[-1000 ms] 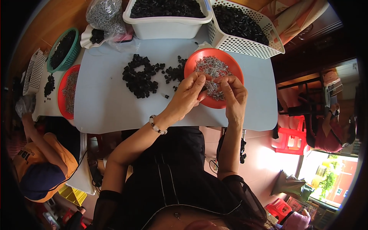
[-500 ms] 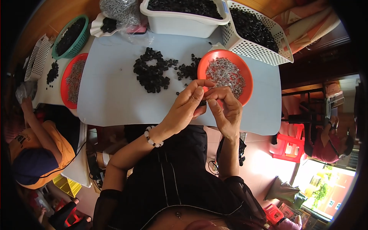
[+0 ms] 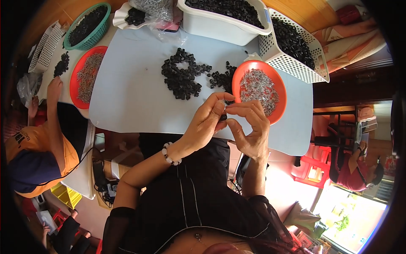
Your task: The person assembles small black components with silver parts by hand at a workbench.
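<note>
My left hand point(image 3: 206, 120) is closed over the grey-blue table, thumb against fingers, on a small black plastic piece point(image 3: 223, 117) whose end shows below the fingertips. Something small and pale shows by the thumb tip, too small to name. My right hand point(image 3: 253, 127) is close on the right, its thumb and index finger apart beside the black piece; whether they touch it I cannot tell. Behind the hands sits an orange-red bowl point(image 3: 282, 91) of small clear and silvery parts. Loose black pieces point(image 3: 182, 74) lie in a ring-shaped heap left of the bowl, with a smaller heap point(image 3: 222, 80) against it.
Along the far edge stand a white tub point(image 3: 220, 30) and a white perforated basket point(image 3: 292, 67), both full of black pieces. A clear bag of silvery parts point(image 3: 154, 9) is at the back left. On the left, a co-worker point(image 3: 46, 144) reaches toward another table with a red bowl point(image 3: 76, 82).
My right thumb has dropped away from the index finger, and more of the black piece shows. The view has shifted slightly. The co-worker's hand at left has moved to the black pieces.
</note>
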Action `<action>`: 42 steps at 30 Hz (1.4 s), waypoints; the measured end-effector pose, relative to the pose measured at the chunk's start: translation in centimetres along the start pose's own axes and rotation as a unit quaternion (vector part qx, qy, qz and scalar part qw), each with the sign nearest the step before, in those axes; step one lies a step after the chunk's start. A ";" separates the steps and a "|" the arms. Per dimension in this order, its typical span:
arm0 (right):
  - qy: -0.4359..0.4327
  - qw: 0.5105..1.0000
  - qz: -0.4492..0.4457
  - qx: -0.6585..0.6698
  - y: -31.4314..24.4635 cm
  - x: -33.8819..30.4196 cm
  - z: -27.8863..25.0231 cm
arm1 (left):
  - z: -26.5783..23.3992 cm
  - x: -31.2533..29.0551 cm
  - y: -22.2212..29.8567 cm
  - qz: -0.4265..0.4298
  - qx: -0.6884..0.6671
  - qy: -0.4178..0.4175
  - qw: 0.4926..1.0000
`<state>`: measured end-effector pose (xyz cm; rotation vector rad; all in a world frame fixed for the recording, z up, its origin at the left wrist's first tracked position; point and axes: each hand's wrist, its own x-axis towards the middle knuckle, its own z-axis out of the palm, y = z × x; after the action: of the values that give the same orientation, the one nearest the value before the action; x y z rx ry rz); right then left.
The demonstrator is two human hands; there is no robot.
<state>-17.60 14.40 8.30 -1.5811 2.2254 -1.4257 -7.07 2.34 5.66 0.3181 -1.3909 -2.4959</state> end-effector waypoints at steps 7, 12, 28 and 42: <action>-0.031 0.999 0.030 0.028 -0.2 0.0 1.1 | -1.8 -1.4 -0.5 -0.020 -0.031 -0.007 0.999; -0.051 0.998 0.010 0.038 -0.2 -0.6 2.2 | -3.0 -3.9 -1.1 0.007 0.047 0.069 0.996; -0.008 0.976 0.045 -0.212 1.5 0.6 5.3 | -5.7 -6.4 -1.1 -0.043 -0.064 0.101 0.992; -0.047 0.910 0.254 0.323 0.1 -0.4 5.1 | -6.1 -6.5 -1.3 0.033 -0.051 0.117 0.991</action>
<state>-14.83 11.42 5.18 -0.7670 1.6539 -1.6173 0.84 0.34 1.78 0.5155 -1.1577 -2.3764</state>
